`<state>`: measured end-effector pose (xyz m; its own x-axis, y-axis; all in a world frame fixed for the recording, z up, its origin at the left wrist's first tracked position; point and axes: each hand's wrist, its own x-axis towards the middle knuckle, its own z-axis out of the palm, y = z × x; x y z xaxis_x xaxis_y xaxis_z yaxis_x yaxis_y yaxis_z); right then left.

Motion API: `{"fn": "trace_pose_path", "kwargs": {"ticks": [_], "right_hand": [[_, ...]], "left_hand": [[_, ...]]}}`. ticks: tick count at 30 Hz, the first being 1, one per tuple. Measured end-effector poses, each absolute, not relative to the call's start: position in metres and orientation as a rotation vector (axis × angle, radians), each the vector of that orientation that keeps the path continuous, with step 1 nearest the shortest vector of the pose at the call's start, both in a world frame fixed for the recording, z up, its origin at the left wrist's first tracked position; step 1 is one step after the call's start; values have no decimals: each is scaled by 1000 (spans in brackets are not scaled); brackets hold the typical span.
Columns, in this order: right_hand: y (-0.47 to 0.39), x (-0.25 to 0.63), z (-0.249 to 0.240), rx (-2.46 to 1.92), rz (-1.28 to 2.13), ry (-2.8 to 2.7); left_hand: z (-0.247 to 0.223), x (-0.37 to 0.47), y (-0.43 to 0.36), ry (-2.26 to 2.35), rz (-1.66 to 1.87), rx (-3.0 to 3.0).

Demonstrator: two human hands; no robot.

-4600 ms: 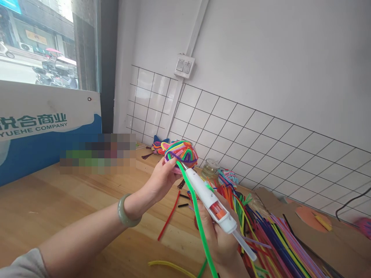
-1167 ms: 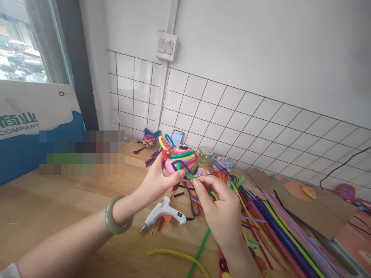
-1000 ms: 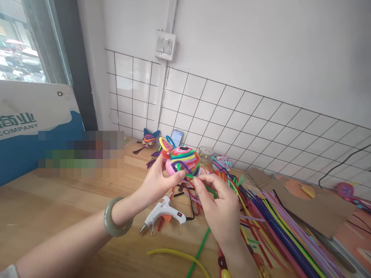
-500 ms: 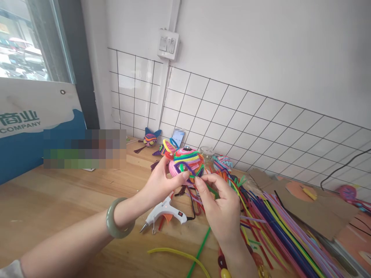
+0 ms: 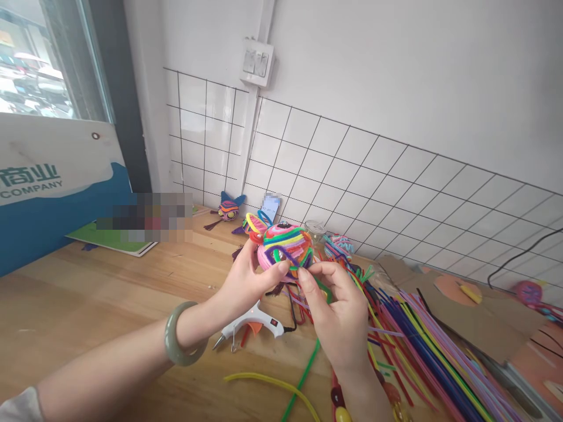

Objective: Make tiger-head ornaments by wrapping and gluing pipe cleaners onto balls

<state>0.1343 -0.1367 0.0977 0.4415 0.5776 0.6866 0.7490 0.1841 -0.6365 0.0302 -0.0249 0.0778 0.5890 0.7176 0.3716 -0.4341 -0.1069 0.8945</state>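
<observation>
A rounded ornament [image 5: 288, 237] wrapped in rainbow-coloured fuzzy stems is held up above the table. My left hand [image 5: 246, 275] grips it from the left, the thumb across its lower front. At its lower right edge, the thumb and forefinger of my right hand [image 5: 336, 305] pinch a green stem [image 5: 324, 290] against it. A white glue gun [image 5: 253, 321] lies below my left hand, its nozzle pointing left. A yellow stem [image 5: 272, 381] and another green stem [image 5: 303, 375] lie on the table nearby.
Bundles of coloured stems [image 5: 433, 346] and cardboard [image 5: 488, 316] cover the right side. Behind stand a finished ornament [image 5: 229, 209], a phone [image 5: 270, 206] and a glass jar [image 5: 315, 231] by the wire grid [image 5: 349, 126]. A green booklet [image 5: 112, 239] lies left.
My right hand has shifted slightly right along the ornament's edge. The ornament has turned a little in my left hand. The green booklet shows more clearly now.
</observation>
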Motion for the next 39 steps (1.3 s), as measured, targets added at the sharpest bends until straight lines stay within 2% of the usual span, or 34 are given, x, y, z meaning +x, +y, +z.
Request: {"fn": "trace_pose_path", "kwargs": {"ticks": [7,30,39], "right_hand": [[-134,136,94,-1455,-279,-1235],[-136,138,96,-1440,-242,-1282],[-136,140,95,-1449,-238,-1283]], "left_hand": [[79,31,-27,194,981,1330],[71,35,-27,300,898,1288],[73,35,-28,199,859,1246]]}}
